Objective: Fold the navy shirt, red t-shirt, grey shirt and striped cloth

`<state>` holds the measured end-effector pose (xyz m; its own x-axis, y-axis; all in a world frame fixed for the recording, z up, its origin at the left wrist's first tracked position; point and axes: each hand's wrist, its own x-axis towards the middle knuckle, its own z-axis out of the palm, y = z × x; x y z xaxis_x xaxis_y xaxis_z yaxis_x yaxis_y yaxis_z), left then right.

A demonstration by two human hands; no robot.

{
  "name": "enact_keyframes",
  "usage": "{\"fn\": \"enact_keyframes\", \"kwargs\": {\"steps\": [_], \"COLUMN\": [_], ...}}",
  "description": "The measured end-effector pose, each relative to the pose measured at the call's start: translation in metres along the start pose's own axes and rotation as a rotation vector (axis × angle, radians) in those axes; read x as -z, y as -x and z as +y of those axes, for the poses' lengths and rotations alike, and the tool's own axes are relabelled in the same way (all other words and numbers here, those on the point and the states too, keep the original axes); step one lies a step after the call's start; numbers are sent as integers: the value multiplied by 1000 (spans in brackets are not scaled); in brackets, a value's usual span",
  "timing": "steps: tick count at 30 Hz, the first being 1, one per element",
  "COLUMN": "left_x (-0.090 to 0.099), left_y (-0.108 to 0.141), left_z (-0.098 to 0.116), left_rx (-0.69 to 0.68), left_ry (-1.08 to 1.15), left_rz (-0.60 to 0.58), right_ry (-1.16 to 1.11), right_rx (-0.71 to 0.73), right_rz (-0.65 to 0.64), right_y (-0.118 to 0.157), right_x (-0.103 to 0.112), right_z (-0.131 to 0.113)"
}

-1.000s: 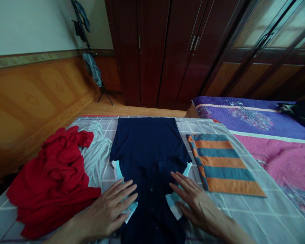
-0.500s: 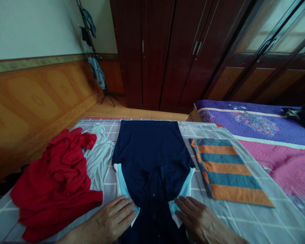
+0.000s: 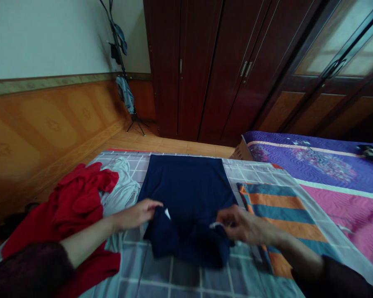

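Note:
A navy blue shirt (image 3: 186,182) lies on the grey checked cloth, its near part lifted and bunched up toward its middle. My left hand (image 3: 139,214) pinches the shirt at its left side, where a small white bit shows by the fingertips. On the other side my right hand (image 3: 239,223) grips the shirt too, with a bit of white edge at the fingers. The raised folds between my hands hang loosely and are slightly blurred. Close to my right forearm lies a folded orange and teal striped garment (image 3: 286,200), partly covered by that arm.
A rumpled red garment (image 3: 77,198) and a pale grey one (image 3: 119,182) lie at the left, under and beside my left arm. Beyond the checked cloth (image 3: 186,273) stand a dark red wardrobe (image 3: 199,82) and a coat stand (image 3: 121,62). A purple and pink bedspread (image 3: 323,161) lies right.
My hands have gone from lying flat on the light blue side pieces to gripping the shirt. They have moved away from me, lifting and folding its near part over. The view has tilted slightly.

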<state>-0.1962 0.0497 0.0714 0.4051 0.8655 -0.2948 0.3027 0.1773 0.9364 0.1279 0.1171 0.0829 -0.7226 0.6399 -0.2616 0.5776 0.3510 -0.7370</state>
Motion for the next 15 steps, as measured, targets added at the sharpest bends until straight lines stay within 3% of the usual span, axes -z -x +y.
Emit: {"fn": "enact_keyframes", "kwargs": {"steps": [2,3,7,10,15], "left_x": [26,36,54,52,41], "left_y": [-32,-46,-74,-63,-29], "left_z": [-5,-10,-30,-36,-38], "left_rx": [77,126,167,143,135], "left_ry": [257,323,354,354,114], "left_rz": [250,318,362,380,418], "right_ry": [-226,-239,-194,-144,-18], "right_rx": [-127,-161,-243,-267,-305], "right_rz": [158,228,354,411,506], "right_y": [-40,-59,-102,-98,-57], "right_x": [25,33,36,28,21], "right_z": [10,17,53,74,86]}}
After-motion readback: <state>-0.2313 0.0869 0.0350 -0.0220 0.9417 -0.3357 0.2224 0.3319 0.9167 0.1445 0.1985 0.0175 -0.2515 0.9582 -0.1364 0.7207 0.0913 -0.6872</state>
